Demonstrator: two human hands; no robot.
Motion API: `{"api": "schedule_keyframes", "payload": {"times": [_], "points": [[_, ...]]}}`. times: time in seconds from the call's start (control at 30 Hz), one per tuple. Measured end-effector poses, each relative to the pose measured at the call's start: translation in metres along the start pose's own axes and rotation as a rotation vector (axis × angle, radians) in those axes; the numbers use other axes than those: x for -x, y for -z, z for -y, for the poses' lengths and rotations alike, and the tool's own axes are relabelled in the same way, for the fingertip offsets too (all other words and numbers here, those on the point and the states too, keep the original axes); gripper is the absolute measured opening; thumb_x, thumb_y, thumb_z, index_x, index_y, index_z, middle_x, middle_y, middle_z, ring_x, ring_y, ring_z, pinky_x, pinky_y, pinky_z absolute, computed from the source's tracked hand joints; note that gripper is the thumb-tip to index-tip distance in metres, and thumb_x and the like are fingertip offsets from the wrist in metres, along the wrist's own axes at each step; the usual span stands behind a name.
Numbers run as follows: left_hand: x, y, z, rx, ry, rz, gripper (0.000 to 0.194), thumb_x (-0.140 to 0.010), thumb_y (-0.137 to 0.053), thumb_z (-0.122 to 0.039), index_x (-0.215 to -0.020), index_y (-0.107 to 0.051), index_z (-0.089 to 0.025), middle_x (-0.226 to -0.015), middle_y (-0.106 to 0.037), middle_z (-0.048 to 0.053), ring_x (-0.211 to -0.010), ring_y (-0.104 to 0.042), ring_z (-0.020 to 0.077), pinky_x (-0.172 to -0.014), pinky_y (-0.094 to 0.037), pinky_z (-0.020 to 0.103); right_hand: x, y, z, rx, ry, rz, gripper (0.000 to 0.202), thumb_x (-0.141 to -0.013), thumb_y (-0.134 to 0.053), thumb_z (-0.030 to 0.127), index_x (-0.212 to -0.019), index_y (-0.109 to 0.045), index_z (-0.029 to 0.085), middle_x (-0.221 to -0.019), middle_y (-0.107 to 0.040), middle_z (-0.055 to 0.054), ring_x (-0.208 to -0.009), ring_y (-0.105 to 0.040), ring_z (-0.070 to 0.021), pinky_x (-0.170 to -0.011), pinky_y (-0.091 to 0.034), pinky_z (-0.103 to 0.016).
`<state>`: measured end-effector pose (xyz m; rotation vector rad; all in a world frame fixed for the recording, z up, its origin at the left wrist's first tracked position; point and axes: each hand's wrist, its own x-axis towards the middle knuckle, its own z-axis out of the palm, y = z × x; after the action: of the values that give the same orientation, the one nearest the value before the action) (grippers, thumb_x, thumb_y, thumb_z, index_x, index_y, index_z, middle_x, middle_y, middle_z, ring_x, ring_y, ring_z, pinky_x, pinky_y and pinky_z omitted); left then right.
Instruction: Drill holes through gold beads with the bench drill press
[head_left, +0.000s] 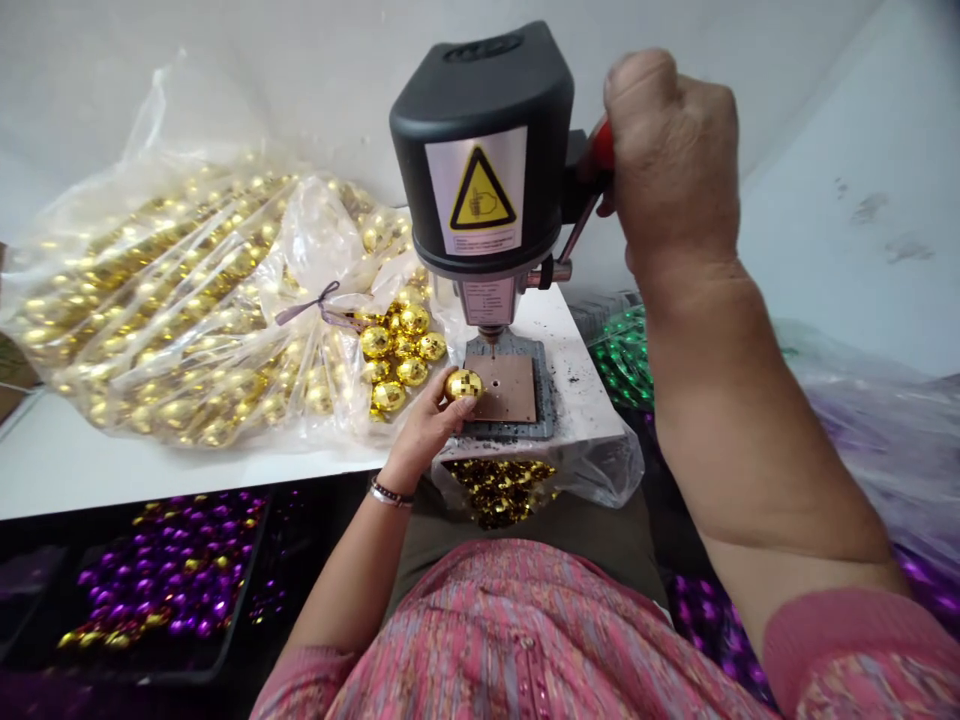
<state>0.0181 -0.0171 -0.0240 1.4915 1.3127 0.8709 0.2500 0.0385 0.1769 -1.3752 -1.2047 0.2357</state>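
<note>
My left hand (440, 408) grips a gold mirror-tiled ball (464, 385) between thumb and fingers, at the left edge of a brown square plate (514, 388) with a small hole. Over that plate stands a black bench drill press (480, 150) with a yellow warning label, its bit (493, 346) pointing down above the plate. High on the right, my right hand (667, 150) is wrapped round the red-knobbed lever (602, 147) of the press. More gold balls (405, 345) lie at the mouth of a clear plastic bag, just left of my left hand.
A big clear bag (172, 310) of gold balls, tied with a purple ribbon (322, 303), covers the left of the white table (75, 470). Gold balls hang in a bag (502, 490) at the front edge. Purple and gold balls (165, 560) lie below left; green balls (622, 355) at right.
</note>
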Motion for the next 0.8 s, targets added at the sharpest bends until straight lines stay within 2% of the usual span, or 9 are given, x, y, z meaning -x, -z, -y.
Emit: {"api": "schedule_keyframes", "payload": {"times": [0.13,0.27,0.33,0.47,0.53,0.63,0.8], "points": [[-0.015,-0.005,-0.002,0.036,0.069,0.061,0.070,-0.083,-0.069,-0.046,-0.144,-0.047,-0.020,-0.101,-0.069,0.005,-0.070,-0.064,0.0119,-0.064,-0.052,0.024,-0.003,-0.004,-0.004,-0.060,0.003,-0.006,0.043,-0.091,-0.028,0.035,-0.059,-0.043,0.010,-0.057,-0.033,0.009,-0.055,-0.036,0.0062,-0.066,-0.026,-0.015],[-0.028,-0.010,0.001,-0.066,0.007,0.032,0.063,-0.081,-0.072,-0.041,-0.137,-0.055,-0.020,-0.103,-0.071,0.006,-0.075,-0.065,0.0143,-0.069,-0.054,0.027,0.000,-0.003,-0.003,-0.082,0.079,-0.002,0.057,-0.089,-0.025,0.056,-0.061,-0.044,0.011,-0.058,-0.029,0.009,-0.057,-0.038,0.0045,-0.069,-0.031,-0.015],[-0.032,-0.011,0.001,-0.141,-0.035,0.020,0.058,-0.080,-0.073,-0.039,-0.132,-0.059,-0.020,-0.103,-0.072,0.006,-0.081,-0.066,0.0162,-0.074,-0.054,0.028,0.001,-0.003,-0.002,-0.073,0.086,-0.004,0.059,-0.088,-0.024,0.060,-0.061,-0.043,0.012,-0.058,-0.030,0.009,-0.057,-0.036,0.0044,-0.070,-0.034,-0.016],[-0.036,-0.011,-0.004,-0.265,-0.080,0.044,0.051,-0.081,-0.072,-0.038,-0.128,-0.063,-0.020,-0.106,-0.072,0.006,-0.089,-0.066,0.0184,-0.081,-0.053,0.031,0.004,-0.002,0.000,-0.046,0.063,0.021,0.057,-0.089,-0.020,0.057,-0.061,-0.043,0.013,-0.061,-0.037,0.009,-0.062,-0.040,0.0045,-0.079,-0.040,-0.016],[-0.037,-0.012,-0.008,-0.307,-0.079,0.059,0.051,-0.081,-0.072,-0.037,-0.129,-0.063,-0.020,-0.106,-0.072,0.005,-0.091,-0.066,0.0193,-0.083,-0.053,0.031,0.005,-0.002,0.000,-0.057,0.069,0.028,0.052,-0.093,-0.024,0.050,-0.063,-0.043,0.012,-0.062,-0.040,0.009,-0.064,-0.042,0.0044,-0.083,-0.042,-0.016],[-0.040,-0.015,-0.014,-0.358,-0.080,0.056,0.056,-0.079,-0.074,-0.036,-0.131,-0.062,-0.020,-0.105,-0.073,0.005,-0.094,-0.067,0.0204,-0.087,-0.053,0.033,0.006,-0.002,-0.002,-0.081,0.082,0.021,0.047,-0.095,-0.030,0.043,-0.065,-0.046,0.010,-0.063,-0.042,0.010,-0.063,-0.043,0.0048,-0.081,-0.044,-0.015],[-0.046,-0.023,-0.022,-0.476,-0.196,0.076,0.061,-0.070,-0.081,-0.025,-0.128,-0.066,-0.014,-0.121,-0.070,0.012,-0.107,-0.065,0.0245,-0.100,-0.050,0.038,0.001,-0.001,-0.005,-0.118,0.062,0.066,0.049,-0.089,-0.023,0.048,-0.067,-0.045,0.010,-0.065,-0.033,0.009,-0.058,-0.043,0.0067,-0.073,-0.039,-0.015]]}}
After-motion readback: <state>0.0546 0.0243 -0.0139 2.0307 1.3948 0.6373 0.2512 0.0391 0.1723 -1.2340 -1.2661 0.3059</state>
